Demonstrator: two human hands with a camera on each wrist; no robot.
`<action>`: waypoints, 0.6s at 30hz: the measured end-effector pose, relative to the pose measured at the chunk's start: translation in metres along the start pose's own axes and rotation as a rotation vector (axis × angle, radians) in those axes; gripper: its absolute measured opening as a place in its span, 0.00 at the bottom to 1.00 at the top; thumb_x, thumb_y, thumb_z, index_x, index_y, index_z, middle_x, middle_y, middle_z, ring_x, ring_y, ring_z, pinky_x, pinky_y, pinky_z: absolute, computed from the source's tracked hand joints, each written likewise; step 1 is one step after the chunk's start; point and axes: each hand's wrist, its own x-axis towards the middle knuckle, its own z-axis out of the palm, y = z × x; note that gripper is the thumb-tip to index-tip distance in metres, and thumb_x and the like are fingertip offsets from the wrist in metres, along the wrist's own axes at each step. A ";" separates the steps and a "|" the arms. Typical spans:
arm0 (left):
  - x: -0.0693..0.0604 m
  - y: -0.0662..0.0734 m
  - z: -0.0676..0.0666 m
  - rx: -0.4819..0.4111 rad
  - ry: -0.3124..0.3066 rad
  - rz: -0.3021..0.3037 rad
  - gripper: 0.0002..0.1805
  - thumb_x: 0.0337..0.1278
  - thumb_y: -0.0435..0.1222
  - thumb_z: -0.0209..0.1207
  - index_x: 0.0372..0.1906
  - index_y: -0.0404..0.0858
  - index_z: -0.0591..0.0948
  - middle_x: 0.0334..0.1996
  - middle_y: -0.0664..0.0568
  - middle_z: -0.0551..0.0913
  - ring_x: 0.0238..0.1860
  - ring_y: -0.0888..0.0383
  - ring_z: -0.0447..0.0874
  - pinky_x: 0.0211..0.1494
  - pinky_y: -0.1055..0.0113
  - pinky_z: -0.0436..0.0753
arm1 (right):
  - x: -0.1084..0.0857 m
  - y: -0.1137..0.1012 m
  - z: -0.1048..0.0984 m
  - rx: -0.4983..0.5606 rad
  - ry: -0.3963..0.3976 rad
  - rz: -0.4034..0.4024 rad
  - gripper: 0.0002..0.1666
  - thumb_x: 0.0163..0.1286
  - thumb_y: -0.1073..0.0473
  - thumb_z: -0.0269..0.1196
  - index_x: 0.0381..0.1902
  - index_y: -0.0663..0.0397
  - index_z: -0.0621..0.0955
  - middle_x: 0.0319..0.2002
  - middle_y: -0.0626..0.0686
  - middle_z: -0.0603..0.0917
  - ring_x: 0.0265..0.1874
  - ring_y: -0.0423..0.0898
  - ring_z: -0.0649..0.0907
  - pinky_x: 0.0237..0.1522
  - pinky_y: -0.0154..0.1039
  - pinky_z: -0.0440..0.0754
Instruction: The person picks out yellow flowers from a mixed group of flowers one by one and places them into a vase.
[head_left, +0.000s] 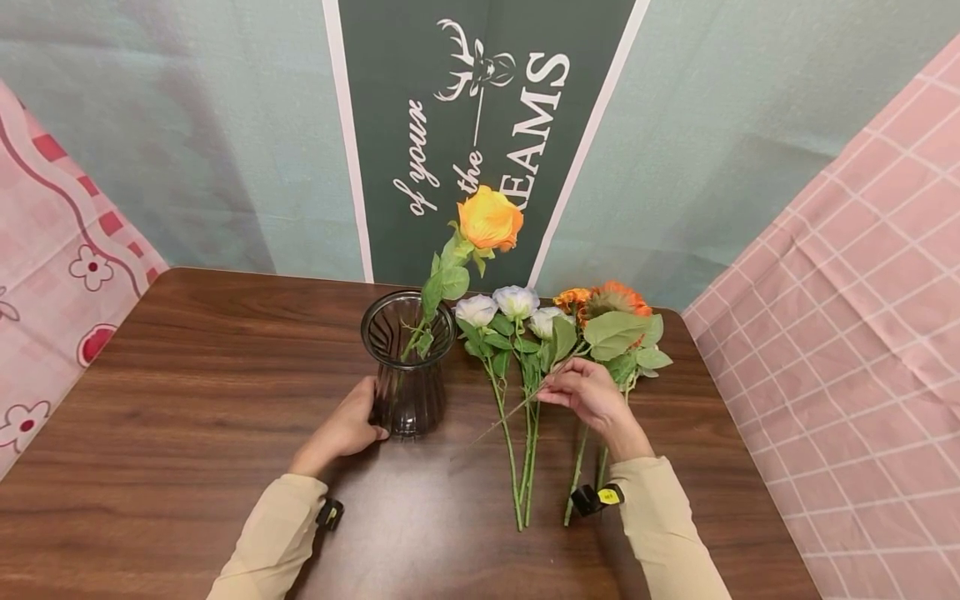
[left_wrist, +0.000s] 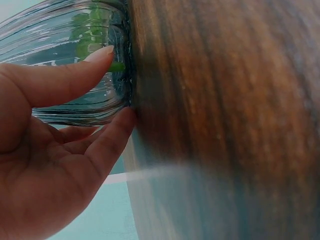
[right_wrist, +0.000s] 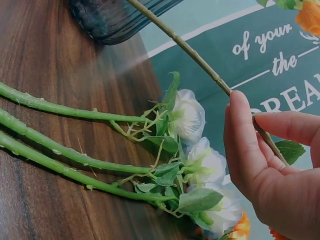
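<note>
My left hand (head_left: 348,423) grips the lower part of a dark, ribbed glass vase (head_left: 411,398), which stands upright on the table. In the left wrist view, the thumb lies along the vase's side and the fingers reach round near its base. One yellow-orange rose (head_left: 489,219) leans to the right out of the vase's mouth. Right of the vase, my right hand (head_left: 590,395) pinches the thin brownish stem (right_wrist: 187,50) of an orange sunflower (head_left: 637,302) between thumb and fingers. The stem slants down towards the vase, and the bloom shows its back.
Several pale white-lilac roses (head_left: 516,302) with green stems lie on the brown wooden table (head_left: 187,392), below my right hand. A smaller orange flower (head_left: 572,299) and further stems lie to their right. A printed cloth (head_left: 480,125) hangs behind the table.
</note>
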 end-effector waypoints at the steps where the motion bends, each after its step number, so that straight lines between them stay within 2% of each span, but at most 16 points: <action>1: 0.000 0.000 0.000 0.000 0.001 0.002 0.32 0.29 0.21 0.64 0.49 0.26 0.65 0.43 0.38 0.71 0.48 0.44 0.70 0.53 0.51 0.71 | 0.000 -0.001 0.000 0.004 0.005 0.001 0.12 0.60 0.82 0.45 0.26 0.66 0.70 0.26 0.59 0.79 0.28 0.51 0.83 0.38 0.42 0.82; 14: 0.000 0.000 0.000 0.001 -0.006 -0.007 0.31 0.31 0.21 0.64 0.49 0.26 0.65 0.43 0.37 0.71 0.47 0.43 0.71 0.51 0.51 0.71 | -0.003 -0.005 0.000 -0.023 0.071 -0.004 0.10 0.61 0.81 0.46 0.26 0.67 0.70 0.29 0.60 0.78 0.28 0.50 0.83 0.37 0.41 0.82; 18: 0.000 0.001 0.000 -0.003 -0.005 -0.010 0.32 0.31 0.22 0.64 0.49 0.26 0.65 0.43 0.37 0.71 0.48 0.43 0.71 0.52 0.51 0.71 | -0.005 -0.008 0.001 -0.024 0.069 -0.006 0.10 0.62 0.80 0.47 0.25 0.66 0.71 0.29 0.59 0.79 0.28 0.50 0.83 0.37 0.42 0.82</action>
